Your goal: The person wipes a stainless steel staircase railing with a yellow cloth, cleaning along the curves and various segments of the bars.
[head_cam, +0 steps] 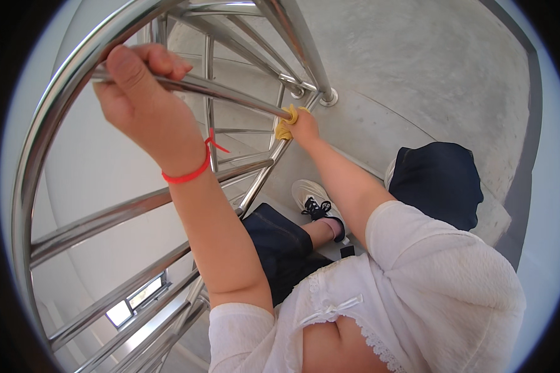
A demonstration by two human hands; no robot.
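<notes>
My left hand (142, 105), with a red cord bracelet (186, 178) at the wrist, is wrapped around the upper end of a stainless steel baluster (228, 92), just beside the curved metal handrail (51, 121). Farther down the same baluster, my right hand (304, 127) grips a yellow cloth (283, 130). The cloth is folded around the bar near its lower end, where it meets the slanting bottom rail (256, 184). Part of the cloth is hidden by my fingers.
More steel balusters (107, 217) cross the left side. A thick post (298, 42) stands on a round floor flange (329, 98). Concrete steps (378, 116) curve around beyond my shoe (310, 196). A small window (144, 293) shows through the railing at lower left, and a pale wall (555, 93) borders the right.
</notes>
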